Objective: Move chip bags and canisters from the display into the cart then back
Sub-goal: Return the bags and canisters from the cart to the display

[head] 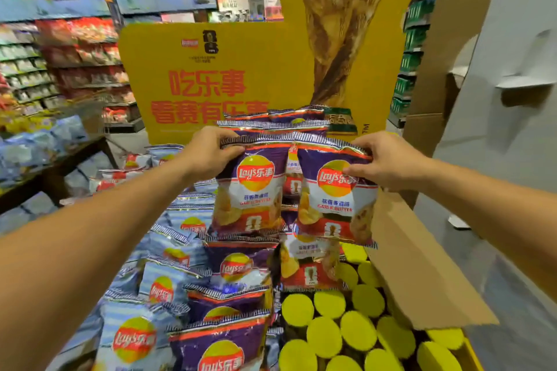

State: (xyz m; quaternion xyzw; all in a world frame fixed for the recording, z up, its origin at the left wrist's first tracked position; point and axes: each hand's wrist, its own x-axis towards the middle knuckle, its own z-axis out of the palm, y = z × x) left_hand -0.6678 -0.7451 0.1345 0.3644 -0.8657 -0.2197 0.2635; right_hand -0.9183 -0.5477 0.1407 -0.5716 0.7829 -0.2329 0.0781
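This was a supermarket or grocery shop. A tall yellow cardboard promotional sign with red lettering (211, 81) stood over a display stacked with purple foil chip bags (235, 268) and yellow-lidded canisters (328, 337), while long aisle shelves packed with red and white packaged goods (75, 63) ran behind.

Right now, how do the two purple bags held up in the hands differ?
The left-hand bag is gripped at its top left corner by the left hand; the right-hand bag at its top right corner by the right hand. The left-hand bag hangs slightly higher, the right-hand bag lower. Both are purple Lay's garlic butter.
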